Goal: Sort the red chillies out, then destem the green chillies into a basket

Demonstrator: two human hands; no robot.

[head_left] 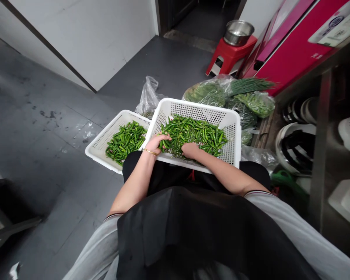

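Observation:
A white plastic basket (230, 116) rests on my knees, holding a heap of green chili peppers (196, 132). My left hand (157, 142) lies at the near left of that heap, fingers curled into the peppers, a thin bangle on its wrist. My right hand (190, 149) is dug into the near middle of the heap, fingers bent and partly buried. What each hand grips is hidden. A second, lower white basket (100, 146) stands on the floor to the left with more green chili peppers (125, 142) in it.
Clear bags of green vegetables (251, 102) lie behind the baskets, with a crumpled plastic bag (148, 97) beside them. A red stool (229, 54) carries a steel bowl (238, 32). A pink cabinet (291, 50) and a metal shelf (321, 136) of dishes stand at right. Grey floor at left.

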